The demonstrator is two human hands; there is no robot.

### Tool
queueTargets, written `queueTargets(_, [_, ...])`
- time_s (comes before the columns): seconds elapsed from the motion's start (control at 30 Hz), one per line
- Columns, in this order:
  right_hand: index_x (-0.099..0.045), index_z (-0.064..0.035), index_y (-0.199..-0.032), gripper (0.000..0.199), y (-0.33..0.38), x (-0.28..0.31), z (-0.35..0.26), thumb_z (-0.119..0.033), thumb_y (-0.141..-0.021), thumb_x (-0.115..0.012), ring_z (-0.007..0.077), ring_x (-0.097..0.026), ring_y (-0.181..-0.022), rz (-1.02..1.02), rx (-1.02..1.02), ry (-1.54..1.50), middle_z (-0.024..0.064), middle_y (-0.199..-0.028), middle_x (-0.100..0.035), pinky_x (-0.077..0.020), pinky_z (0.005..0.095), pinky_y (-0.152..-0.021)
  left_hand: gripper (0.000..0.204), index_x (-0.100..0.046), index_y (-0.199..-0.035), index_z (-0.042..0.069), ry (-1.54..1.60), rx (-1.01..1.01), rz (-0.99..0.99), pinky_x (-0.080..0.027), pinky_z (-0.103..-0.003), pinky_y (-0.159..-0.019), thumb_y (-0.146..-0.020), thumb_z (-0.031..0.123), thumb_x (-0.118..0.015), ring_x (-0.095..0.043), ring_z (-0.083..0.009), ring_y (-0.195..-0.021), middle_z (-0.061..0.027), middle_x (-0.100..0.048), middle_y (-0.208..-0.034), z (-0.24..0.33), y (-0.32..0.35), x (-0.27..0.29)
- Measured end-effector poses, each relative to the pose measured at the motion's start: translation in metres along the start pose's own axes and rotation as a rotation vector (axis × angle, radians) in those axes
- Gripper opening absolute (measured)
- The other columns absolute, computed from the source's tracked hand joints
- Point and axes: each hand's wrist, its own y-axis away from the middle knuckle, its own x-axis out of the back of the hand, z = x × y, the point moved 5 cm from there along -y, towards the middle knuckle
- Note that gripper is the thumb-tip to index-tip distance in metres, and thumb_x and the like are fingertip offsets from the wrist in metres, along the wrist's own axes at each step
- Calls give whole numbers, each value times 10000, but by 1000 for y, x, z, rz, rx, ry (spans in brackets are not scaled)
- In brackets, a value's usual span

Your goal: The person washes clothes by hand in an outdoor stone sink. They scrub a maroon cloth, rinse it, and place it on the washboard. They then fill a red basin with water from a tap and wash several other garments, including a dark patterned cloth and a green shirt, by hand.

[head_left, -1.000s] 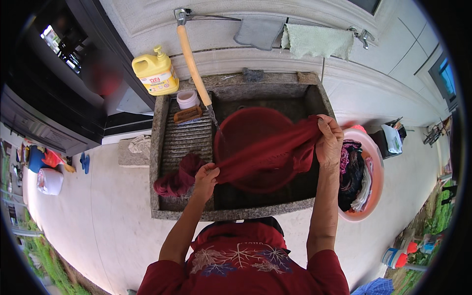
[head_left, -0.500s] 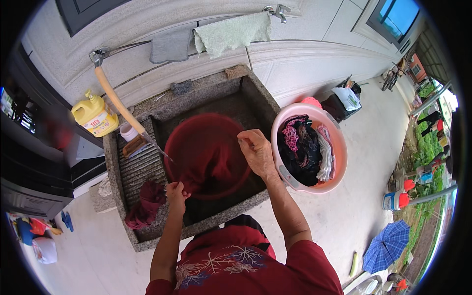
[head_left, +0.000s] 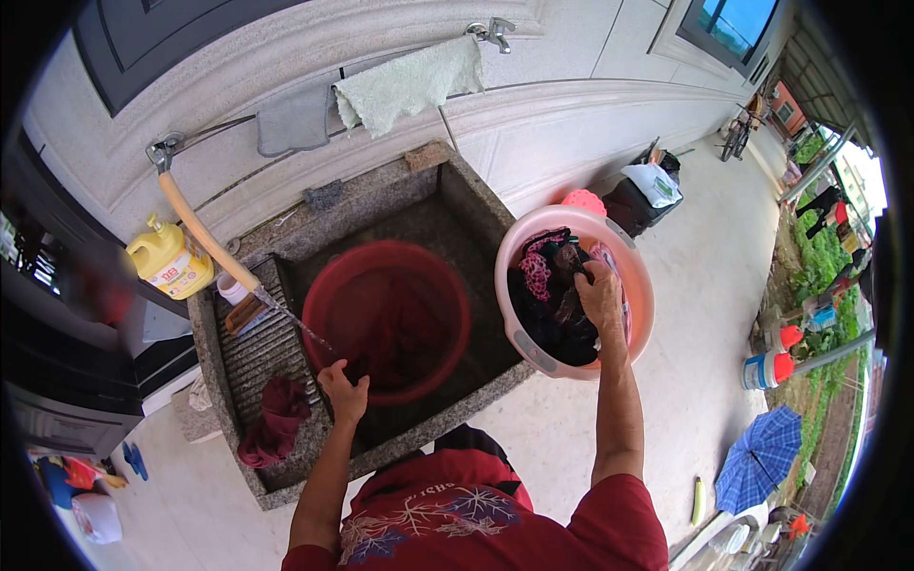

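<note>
My right hand [head_left: 602, 297] reaches into a pink basin [head_left: 519, 344] of laundry, its fingers closed on a dark garment [head_left: 569, 263]. Beside the dark clothes lies a pink patterned cloth [head_left: 537, 276]. My left hand [head_left: 343, 390] hovers at the near-left rim of a red basin [head_left: 466, 319], fingers apart and nothing in them. Dark red cloth [head_left: 405, 328] lies in the water of that basin, which stands inside a stone sink [head_left: 481, 392]. A wrung maroon cloth [head_left: 276, 423] rests on the sink's ribbed washboard, left of my left hand.
A hose [head_left: 205, 228] pours water toward the red basin. A yellow pump jug [head_left: 171, 259], a white cup [head_left: 230, 288] and a scrub brush [head_left: 246, 312] stand or lie at the left. Towels [head_left: 414, 86] hang on the wall. A blue umbrella [head_left: 758, 460] is at right.
My right hand has moved from above the red basin into the pink basin and taken hold of a dark garment. My left hand has let go of the dark red cloth, which has sunk lower.
</note>
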Motion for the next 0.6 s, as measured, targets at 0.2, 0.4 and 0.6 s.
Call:
queueTargets(0.2, [-615, 32, -884, 114, -31, 84, -89, -60, -819, -601, 29, -443, -677, 19, 40, -481, -61, -726, -527, -371, 207, -593, 397, -546, -1054, 37, 167, -9, -228, -412, -366, -878, -722, 198, -691, -457, -287, -999, -157, -425, -1094, 2, -1, -1])
queueTargets(0.4, [-639, 16, -972, 151, -44, 147, -166, -74, -853, -620, 70, -583, -752, 49, 202, -956, 26, -846, -660, -442, 184, -698, 380, -562, -1036, 20, 262, 71, -311, -460, -313, -795, -734, 207, -696, -522, -216, -929, -136, -496, -1019, -1, 11, -8])
queueTargets(0.6, [-637, 40, -898, 104, -58, 172, -261, -38, -831, -624, 124, -637, -658, 46, 412, -1311, 93, -801, -669, -526, 217, -618, 370, -560, -1035, 13, 455, 20, -321, -476, -293, -766, -753, 203, -705, -540, -189, -885, -137, -493, -1073, 18, -1, -9])
